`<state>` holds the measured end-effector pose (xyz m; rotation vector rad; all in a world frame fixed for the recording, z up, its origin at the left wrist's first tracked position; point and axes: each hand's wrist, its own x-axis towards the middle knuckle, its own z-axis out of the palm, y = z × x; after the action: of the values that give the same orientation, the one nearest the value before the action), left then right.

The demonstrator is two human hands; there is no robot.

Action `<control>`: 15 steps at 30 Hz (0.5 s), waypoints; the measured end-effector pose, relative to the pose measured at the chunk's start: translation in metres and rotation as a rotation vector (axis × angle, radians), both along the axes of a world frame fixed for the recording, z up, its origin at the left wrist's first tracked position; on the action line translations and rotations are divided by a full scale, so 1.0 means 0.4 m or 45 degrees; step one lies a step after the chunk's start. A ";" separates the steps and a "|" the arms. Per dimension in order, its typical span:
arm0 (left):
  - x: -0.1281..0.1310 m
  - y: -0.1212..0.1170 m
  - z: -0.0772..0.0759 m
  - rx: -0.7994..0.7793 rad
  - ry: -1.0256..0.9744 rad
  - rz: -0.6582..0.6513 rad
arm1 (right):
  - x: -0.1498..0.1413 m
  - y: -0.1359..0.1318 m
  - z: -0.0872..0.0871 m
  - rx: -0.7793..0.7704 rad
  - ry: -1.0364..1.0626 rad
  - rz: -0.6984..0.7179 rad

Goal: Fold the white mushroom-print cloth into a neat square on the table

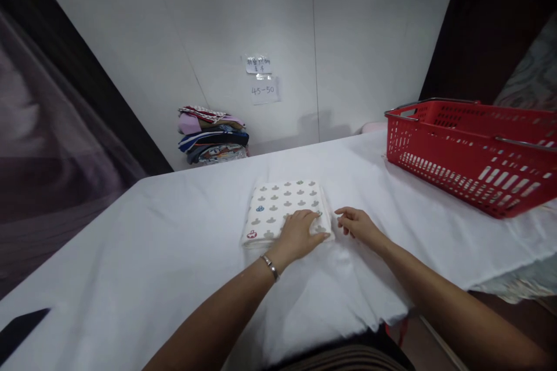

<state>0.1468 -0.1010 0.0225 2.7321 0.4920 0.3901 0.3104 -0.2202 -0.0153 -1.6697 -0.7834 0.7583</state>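
Note:
A folded white cloth (278, 203) printed with small grey, blue and red shapes lies in the middle of the white-covered table (152, 255). My left hand (300, 233), with a metal bracelet on the wrist, lies flat on the cloth's near right corner, fingers stretched out. My right hand (354, 223) rests on the table just right of the cloth, fingers loosely curled and apart, holding nothing, its fingertips close to the cloth's right edge.
A red plastic basket (470, 153) with metal handles stands at the table's right side. A stack of folded coloured cloths (213, 136) sits at the back against the white wall, below two paper notes (262, 78). A dark flat object (20, 327) lies at the near left.

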 end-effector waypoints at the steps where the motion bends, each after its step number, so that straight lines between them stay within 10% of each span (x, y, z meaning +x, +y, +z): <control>1: 0.011 -0.008 0.005 -0.011 -0.003 0.037 | 0.012 0.014 0.008 0.000 -0.007 0.001; 8: 0.111 -0.012 0.013 -0.204 0.209 0.419 | 0.044 0.128 0.022 -0.036 0.006 0.027; 15: 0.178 0.034 0.015 -0.214 0.513 0.444 | 0.036 0.124 -0.028 0.021 0.133 -0.045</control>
<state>0.2180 -0.0873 0.0286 2.5585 1.0617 -0.1253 0.3248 -0.1704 -0.0265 -1.6112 -0.6837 0.8057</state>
